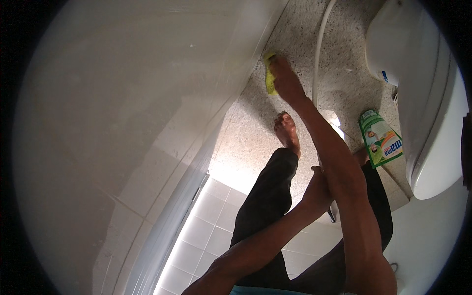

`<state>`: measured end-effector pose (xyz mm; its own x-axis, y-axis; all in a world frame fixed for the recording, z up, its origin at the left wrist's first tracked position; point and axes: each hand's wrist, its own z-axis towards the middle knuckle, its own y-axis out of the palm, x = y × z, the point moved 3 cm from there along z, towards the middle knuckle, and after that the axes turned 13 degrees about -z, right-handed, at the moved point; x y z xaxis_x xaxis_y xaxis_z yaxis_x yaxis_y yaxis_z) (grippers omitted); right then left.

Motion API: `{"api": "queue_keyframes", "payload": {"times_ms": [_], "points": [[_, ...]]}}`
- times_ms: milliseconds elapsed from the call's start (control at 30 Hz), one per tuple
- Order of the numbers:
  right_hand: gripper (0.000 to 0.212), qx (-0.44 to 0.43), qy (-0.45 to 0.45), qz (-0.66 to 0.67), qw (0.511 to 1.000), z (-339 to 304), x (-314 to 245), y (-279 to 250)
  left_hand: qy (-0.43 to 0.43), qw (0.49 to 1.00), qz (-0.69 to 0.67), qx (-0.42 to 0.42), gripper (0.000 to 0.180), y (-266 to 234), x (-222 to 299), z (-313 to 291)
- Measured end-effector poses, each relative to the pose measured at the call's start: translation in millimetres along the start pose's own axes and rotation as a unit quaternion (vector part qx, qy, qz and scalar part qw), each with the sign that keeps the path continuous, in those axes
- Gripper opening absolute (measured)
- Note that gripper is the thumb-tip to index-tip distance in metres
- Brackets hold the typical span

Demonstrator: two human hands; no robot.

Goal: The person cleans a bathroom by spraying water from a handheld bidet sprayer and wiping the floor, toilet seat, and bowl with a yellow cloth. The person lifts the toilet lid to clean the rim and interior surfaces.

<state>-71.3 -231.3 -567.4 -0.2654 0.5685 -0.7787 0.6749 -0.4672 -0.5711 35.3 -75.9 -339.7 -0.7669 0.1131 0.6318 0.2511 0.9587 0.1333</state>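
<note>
My right hand (286, 81), blurred by motion, is closed on a yellow-green scrubbing pad (270, 81) pressed to the speckled floor beside the base of the wall. I cannot make out whether the pad has a handle. My left hand (318, 191) is closed under my right forearm, which hides part of it. From below that fist pokes the shiny metal end of a hand sprayer (333, 214). A white hose (318, 54) runs along the floor from the far side and passes behind my right forearm. My bare left foot (287, 130) stands near the pad.
On the right is a white toilet (435, 108). A green and white pouch (379, 138) lies on the floor between it and my right leg. A pale, shiny wall (147, 88) rises along the left. White tiles (209, 209) lie beyond a step behind my feet.
</note>
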Motion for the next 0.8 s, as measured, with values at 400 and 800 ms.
{"api": "queue_keyframes", "payload": {"times_ms": [400, 800], "points": [[0.035, -0.096, -0.284, -0.374, 0.878, 0.7, 31.6, 17.2, 0.033, 0.973, 0.229, 0.023, 0.031, -7.1, 5.5, -2.7], [0.054, 0.008, 0.028, -0.526, 0.850, 58.4, 45.7, -64.8, 0.048, 0.934, 0.354, -0.026, 0.012, -24.0, 26.1, -8.3]]}}
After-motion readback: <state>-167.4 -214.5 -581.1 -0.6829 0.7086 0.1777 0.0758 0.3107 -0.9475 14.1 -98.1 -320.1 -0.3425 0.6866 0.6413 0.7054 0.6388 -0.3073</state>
